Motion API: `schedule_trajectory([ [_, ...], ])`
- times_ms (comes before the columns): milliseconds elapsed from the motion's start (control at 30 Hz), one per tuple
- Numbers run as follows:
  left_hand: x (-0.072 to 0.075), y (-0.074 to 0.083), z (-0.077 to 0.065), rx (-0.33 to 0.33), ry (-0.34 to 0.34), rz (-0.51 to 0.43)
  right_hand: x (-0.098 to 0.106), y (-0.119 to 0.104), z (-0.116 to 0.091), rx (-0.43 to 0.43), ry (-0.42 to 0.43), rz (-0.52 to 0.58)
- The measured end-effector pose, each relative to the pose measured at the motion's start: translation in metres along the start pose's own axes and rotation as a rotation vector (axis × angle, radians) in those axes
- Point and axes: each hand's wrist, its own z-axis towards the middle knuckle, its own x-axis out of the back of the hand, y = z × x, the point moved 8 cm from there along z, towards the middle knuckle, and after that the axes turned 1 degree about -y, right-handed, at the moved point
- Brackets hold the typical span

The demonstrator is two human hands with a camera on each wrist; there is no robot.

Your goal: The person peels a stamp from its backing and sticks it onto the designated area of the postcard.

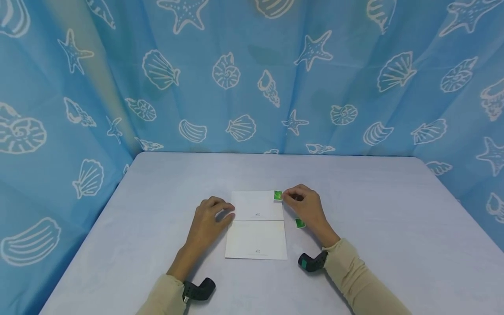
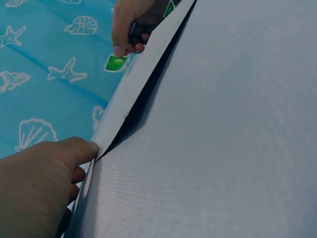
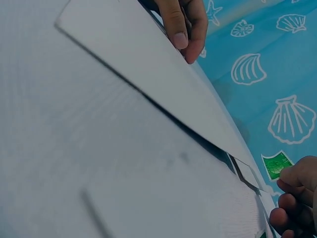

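Observation:
Two flat white rectangular paper pieces, like envelopes or cards, lie one above the other: the far one (image 1: 252,205) and the near one (image 1: 256,239), each with a small printed mark. At the left edge of the far piece, my left hand (image 1: 212,221) rests its thumb and index fingertips. My right hand (image 1: 307,205) pinches a small green stamp-like sticker (image 1: 278,195) with a white border, over that piece's upper right corner. The sticker (image 3: 276,164) stands tilted up in the right wrist view. Partly under my right wrist lies another green sticker (image 1: 300,223).
A pale cloth-covered table (image 1: 189,175) surrounds the papers. Behind it hangs a blue curtain (image 1: 244,87) with white shells and starfish. Dark camera mounts (image 1: 200,289) sit on both wrists, close to the tabletop.

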Motion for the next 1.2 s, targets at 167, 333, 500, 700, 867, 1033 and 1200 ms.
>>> schedule_trajectory([
  [167,0.000,-0.001,0.000,-0.009,0.012,-0.004,-0.003,0.000,0.004,0.008,-0.008,-0.015],
  [333,-0.002,-0.001,0.000,-0.007,-0.002,-0.013,-0.005,0.001,0.006,0.005,-0.015,-0.049],
  [500,0.000,0.001,0.000,-0.025,0.005,-0.006,-0.009,0.003,0.007,-0.002,-0.028,-0.077],
  [700,0.001,0.000,0.000,-0.024,0.012,0.010,-0.014,-0.001,0.007,0.030,-0.056,-0.126],
  [867,0.000,0.001,0.001,-0.020,0.004,0.007,-0.012,-0.004,0.006,0.046,-0.043,-0.160],
  [1033,0.001,0.002,0.001,-0.021,0.006,0.011,-0.011,-0.007,0.004,0.077,-0.020,-0.175],
  [1200,0.000,0.000,0.001,-0.010,0.000,0.022,-0.010,-0.010,0.004,0.113,0.002,-0.158],
])
